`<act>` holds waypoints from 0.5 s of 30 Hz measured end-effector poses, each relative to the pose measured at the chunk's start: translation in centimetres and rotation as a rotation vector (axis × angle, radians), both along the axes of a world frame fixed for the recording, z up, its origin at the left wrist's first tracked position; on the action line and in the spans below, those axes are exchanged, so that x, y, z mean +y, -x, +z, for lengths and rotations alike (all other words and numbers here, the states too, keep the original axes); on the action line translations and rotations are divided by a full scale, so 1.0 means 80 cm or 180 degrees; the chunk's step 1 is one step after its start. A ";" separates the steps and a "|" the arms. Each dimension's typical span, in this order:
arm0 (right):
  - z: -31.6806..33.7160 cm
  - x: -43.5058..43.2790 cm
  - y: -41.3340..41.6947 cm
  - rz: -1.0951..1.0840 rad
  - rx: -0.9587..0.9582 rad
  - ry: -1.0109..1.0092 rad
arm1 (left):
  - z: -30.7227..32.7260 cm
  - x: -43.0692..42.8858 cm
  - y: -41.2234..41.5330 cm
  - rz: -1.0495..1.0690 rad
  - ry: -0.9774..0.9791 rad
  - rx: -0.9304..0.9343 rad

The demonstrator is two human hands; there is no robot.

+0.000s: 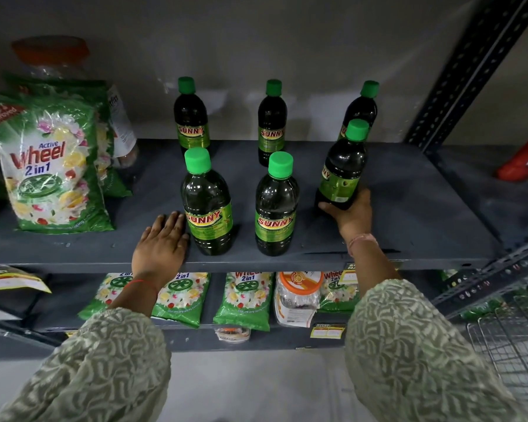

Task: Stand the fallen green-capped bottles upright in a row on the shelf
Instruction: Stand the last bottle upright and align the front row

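Patterned sleeves (104,360) at the bottom of the frame, reaching up to the grey shelf (409,214) at centre. Left hand (162,242) lying flat and spread on the shelf edge, fingertips just beside the front-left bottle (208,205), gripping nothing. Right hand (352,213) wrapped round the base of the front-right bottle (343,169), thumb at the lower left, fingers hidden behind; bottle tilted, cap leaning to the upper right, apparently not yet settled flat. Front-middle bottle (276,208) upright between the two. Three more bottles (270,123) upright in a back row near the wall; none seen lying down.

Dark liquid nearly to the neck, so probably fairly heavy for the size and steady once standing. Smooth plastic with a glossy label, likely a little slippery, slightly yielding under a squeeze, not fragile. Best held round the lower body, as now, or at the waist above the label; cap too narrow for sure control.

Detergent bags (52,166) at left.
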State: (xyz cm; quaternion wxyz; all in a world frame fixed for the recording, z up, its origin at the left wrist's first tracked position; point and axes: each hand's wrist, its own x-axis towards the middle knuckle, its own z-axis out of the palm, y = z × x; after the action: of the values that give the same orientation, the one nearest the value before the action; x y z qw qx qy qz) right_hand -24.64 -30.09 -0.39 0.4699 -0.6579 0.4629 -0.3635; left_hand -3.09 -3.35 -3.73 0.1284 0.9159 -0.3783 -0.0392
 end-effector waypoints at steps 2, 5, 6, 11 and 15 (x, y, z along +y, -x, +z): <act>0.000 -0.009 0.012 0.0309 -0.0059 -0.0169 | 0.001 -0.001 0.001 0.0005 0.0021 0.0016; 0.007 -0.025 0.024 0.0725 -0.0181 -0.0556 | 0.001 -0.001 0.001 0.0021 -0.0038 0.0016; 0.010 -0.029 0.026 0.0850 -0.0190 -0.0662 | 0.001 -0.001 0.000 0.0026 -0.0043 0.0010; 0.010 -0.020 0.014 0.0817 -0.0090 -0.0570 | 0.000 -0.001 0.001 0.0029 -0.0030 -0.0014; -0.008 0.012 -0.011 -0.0376 0.0181 0.0120 | -0.003 -0.002 0.006 0.0003 -0.0008 0.0035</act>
State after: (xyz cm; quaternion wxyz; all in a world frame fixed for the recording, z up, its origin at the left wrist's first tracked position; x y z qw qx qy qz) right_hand -23.77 -29.10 -1.03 0.4217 -0.6482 0.5071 -0.3805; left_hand -3.55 -3.47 -3.94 0.1292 0.9160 -0.3771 -0.0446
